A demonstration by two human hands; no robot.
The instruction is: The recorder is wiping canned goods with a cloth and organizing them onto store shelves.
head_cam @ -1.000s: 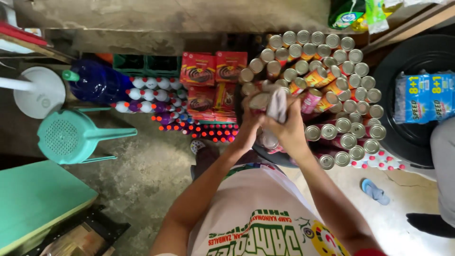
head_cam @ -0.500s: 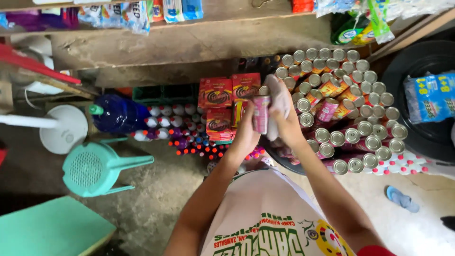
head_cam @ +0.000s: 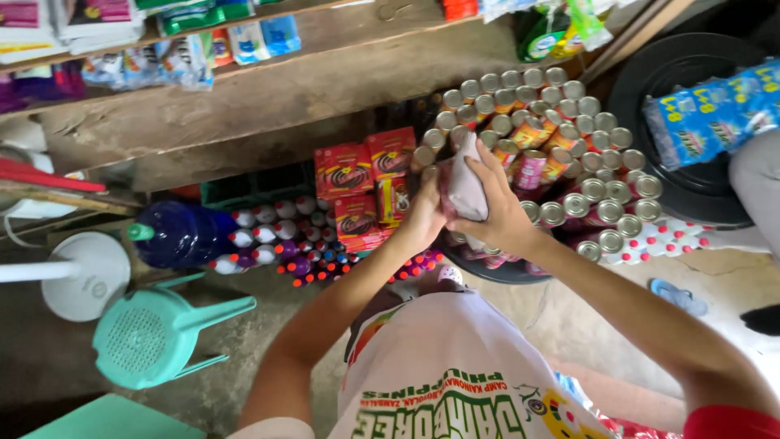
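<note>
My right hand presses a greyish-white cloth around a small can, fingers spread over the cloth. My left hand grips the can from the left; only a sliver of its pink side shows under the cloth. Both hands are raised over a heap of silver-topped cans stacked in a round dark basin.
Red boxes stand left of the cans, with rows of small bottles and a blue jug. A teal plastic stool lies on the concrete floor. A wooden shelf runs overhead. A black tyre holds blue packets at right.
The view has tilted up, showing more shelf. Both hands with the cloth and can have lifted slightly and the cloth now covers more of the can.
</note>
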